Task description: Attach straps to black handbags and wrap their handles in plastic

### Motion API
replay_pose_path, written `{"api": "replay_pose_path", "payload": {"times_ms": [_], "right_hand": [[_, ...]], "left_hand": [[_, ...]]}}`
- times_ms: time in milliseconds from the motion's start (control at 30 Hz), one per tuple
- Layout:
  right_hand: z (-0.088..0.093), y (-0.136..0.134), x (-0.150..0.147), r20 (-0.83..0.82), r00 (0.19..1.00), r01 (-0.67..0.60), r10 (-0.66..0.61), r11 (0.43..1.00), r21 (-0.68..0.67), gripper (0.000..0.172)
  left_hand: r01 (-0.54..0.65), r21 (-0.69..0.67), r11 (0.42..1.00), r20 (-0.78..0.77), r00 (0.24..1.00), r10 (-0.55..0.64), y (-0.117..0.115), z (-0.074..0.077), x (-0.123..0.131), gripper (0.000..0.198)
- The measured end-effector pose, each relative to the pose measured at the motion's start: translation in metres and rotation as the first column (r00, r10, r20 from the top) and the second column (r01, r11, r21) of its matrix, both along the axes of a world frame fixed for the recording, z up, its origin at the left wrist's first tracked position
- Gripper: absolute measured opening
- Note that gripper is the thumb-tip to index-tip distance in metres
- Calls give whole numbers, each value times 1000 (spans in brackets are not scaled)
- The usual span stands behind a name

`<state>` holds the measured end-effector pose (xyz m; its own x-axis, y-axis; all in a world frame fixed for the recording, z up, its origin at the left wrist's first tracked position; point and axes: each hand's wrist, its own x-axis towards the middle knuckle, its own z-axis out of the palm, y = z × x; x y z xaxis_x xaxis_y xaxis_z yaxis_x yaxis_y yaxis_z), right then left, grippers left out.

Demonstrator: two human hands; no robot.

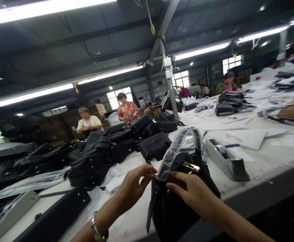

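In front of me stands a black handbag (177, 215) with gold-coloured fittings, at the table's near edge. Its arched handle (170, 156) is wrapped in clear plastic. My left hand (139, 181), a bracelet on its wrist, pinches the wrapped handle's lower end from the left. From the right, my right hand (192, 191) has its thumb and fingers closed round the same end, just above the bag's body. The fingertips partly hide the spot where the plastic ends.
A grey tape dispenser (227, 161) sits right of the bag; another dispenser (13, 215) is at lower left. Black handbags (93, 158) are piled at left. White sheets (252, 136) lie on the table (270, 161). A metal post (171, 97) rises behind. Several people work farther back.
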<state>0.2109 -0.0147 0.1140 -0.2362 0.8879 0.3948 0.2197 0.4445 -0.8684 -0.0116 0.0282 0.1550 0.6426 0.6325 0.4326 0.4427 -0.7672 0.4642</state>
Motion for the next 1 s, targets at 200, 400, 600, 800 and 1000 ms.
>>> {"api": "replay_pose_path", "payload": {"times_ms": [200,400,600,800,1000], "right_hand": [[1,-4,13,181,969,120,-168,960,252,27],[19,23,68,-172,613,718,-771,453,528,31],[18,75,101,50,721,646,-691,697,312,70],[17,123,102,80,836,523,-543,832,187,38],[25,165,103,113,841,493,-530,835,244,31]], "left_hand": [[94,-373,923,321,947,33,-3,0,33,44],[142,-572,808,396,910,120,0,4,46,50],[264,-595,759,462,885,54,-1,-9,37,43],[183,-491,852,529,839,124,2,-12,27,42],[112,-428,897,582,793,179,0,-23,35,35]]}}
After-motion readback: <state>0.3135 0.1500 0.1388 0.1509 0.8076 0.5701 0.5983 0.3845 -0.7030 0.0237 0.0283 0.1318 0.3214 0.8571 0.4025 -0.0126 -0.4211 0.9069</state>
